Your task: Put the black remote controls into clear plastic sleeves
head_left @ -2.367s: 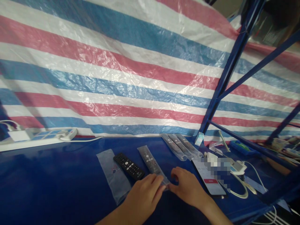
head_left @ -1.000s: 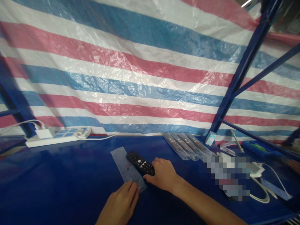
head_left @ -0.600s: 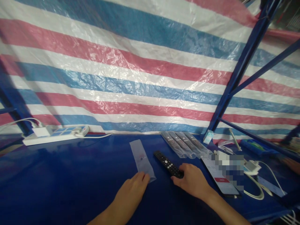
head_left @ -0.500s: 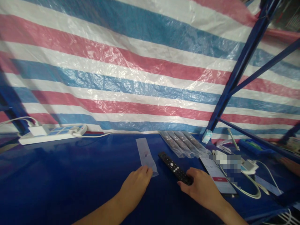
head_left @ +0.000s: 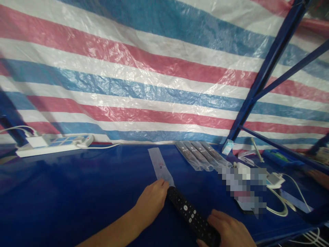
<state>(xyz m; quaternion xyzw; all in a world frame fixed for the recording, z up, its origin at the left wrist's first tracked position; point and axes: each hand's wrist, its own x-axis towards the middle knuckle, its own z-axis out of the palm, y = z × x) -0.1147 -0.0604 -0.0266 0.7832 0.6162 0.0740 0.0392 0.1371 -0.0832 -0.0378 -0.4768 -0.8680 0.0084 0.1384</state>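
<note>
A black remote control with white and dark buttons lies slanted in my right hand, which grips its near end. The remote's far end touches or almost touches the mouth of a clear plastic sleeve. My left hand pinches that sleeve at its near end, fingertips beside the remote's tip. The sleeve lies flat on the blue table and looks unfilled. Whether the remote's tip is inside the mouth I cannot tell. Behind, several bagged remotes lie side by side.
A white power strip with plugs stands at the back left. To the right are a partly pixelated flat device, a small box, cables and a blue tray. Another person's hand shows at the right edge.
My right hand has brought the remote left and nearer to me, so its far end meets the sleeve's mouth. My left hand stays on the sleeve. The view has shifted slightly.
</note>
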